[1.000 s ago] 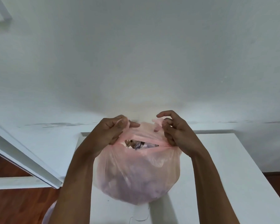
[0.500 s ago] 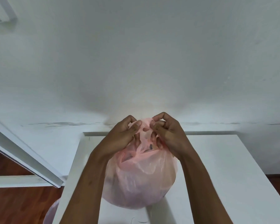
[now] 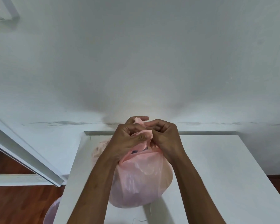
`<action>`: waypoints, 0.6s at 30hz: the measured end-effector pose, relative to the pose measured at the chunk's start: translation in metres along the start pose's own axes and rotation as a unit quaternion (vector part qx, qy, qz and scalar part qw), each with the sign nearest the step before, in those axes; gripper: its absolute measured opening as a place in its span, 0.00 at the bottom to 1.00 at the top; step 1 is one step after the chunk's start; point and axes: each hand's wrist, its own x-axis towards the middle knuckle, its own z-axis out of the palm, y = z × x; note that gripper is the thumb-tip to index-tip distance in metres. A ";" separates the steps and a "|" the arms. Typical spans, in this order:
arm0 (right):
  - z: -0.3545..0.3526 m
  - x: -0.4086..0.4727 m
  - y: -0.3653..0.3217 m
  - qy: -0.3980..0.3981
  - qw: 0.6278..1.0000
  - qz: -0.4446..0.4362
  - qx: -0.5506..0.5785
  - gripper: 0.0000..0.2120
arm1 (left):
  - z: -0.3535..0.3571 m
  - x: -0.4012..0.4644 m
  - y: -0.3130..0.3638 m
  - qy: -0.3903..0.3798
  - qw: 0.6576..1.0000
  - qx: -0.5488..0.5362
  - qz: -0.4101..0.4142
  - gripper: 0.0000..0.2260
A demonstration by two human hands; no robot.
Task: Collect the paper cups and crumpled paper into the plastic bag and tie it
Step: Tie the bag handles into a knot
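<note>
From the head view, the mouth of the pink plastic bag (image 3: 141, 180), which gaped wide a second ago with the two handles held apart, is now drawn shut: the handles have been brought together over the middle and crossed, and both hands work them into a knot. The left hand (image 3: 128, 139) curls round one twisted handle, thumb pressing it against the fingers; the right hand (image 3: 165, 138) pinches the other, its fingers bent tight around the pink strip. I judge collecting finished and the tie half made, not yet pulled snug. The bag stands on the white tabletop (image 3: 225, 167), round and full; through a small remaining gap under the knot something dark purple shows, but cups and paper cannot be told apart through the cloudy film. Another pink bag (image 3: 52, 209) peeks beside the tabletop's near-left edge, contents hidden.
</note>
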 end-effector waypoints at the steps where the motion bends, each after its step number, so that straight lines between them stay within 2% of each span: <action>1: -0.001 -0.001 -0.001 -0.013 1.000 -0.002 -0.011 0.04 | 0.001 0.000 0.000 0.005 1.000 -0.014 -0.004 0.10; 5: -0.004 -0.003 0.001 -0.067 0.994 -0.019 -0.080 0.06 | 0.005 0.002 -0.002 0.014 0.998 -0.054 -0.017 0.08; 10: -0.014 -0.009 -0.002 -0.194 0.980 -0.001 -0.045 0.07 | 0.008 0.002 -0.005 0.029 0.997 -0.065 -0.026 0.05; 12: -0.012 -0.009 -0.002 -0.184 0.982 0.002 -0.034 0.09 | 0.009 0.002 -0.006 0.020 0.995 -0.075 -0.056 0.10; 15: -0.004 -0.006 0.004 -0.122 0.992 -0.001 -0.015 0.12 | 0.007 0.001 -0.004 -0.010 0.989 -0.087 -0.117 0.20; 18: -0.003 -0.005 0.008 -0.078 0.996 0.000 0.033 0.11 | -0.004 0.001 -0.005 -0.041 0.987 -0.098 -0.121 0.29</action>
